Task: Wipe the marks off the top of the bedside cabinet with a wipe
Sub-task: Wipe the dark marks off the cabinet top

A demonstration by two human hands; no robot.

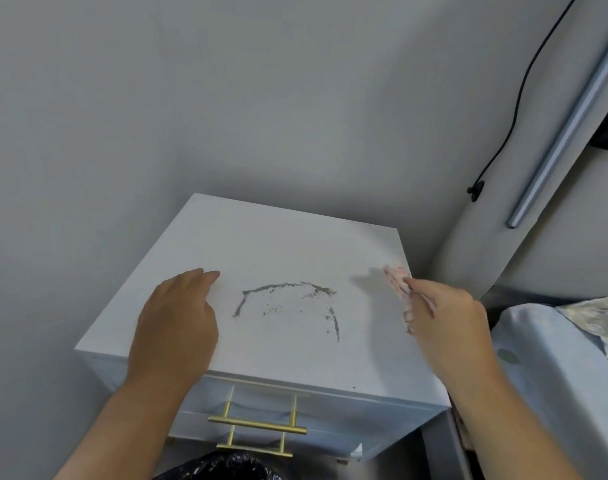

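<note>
Step in hand, by judgement: bring wipe (pixel 397 280) onto marks (pixel 288 306) and scrub. Marks: grey arc w/ speckles, centre of bedside cabinet (pixel 261 237) top, toward its front; not yet cleared. Recommended: press wipe flat, stroke along arc rather than across, fold to clean face once soiled, so residue not smeared over white top. Keep cabinet braced against push. Left hand (pixel 177 317): open, palm down, fingers together, resting flat on cabinet top just left of marks; holds nothing. Right hand (pixel 448 317): closed round crumpled pinkish wipe, at cabinet's right edge, right of marks; contact w/ top cannot be told.
</note>
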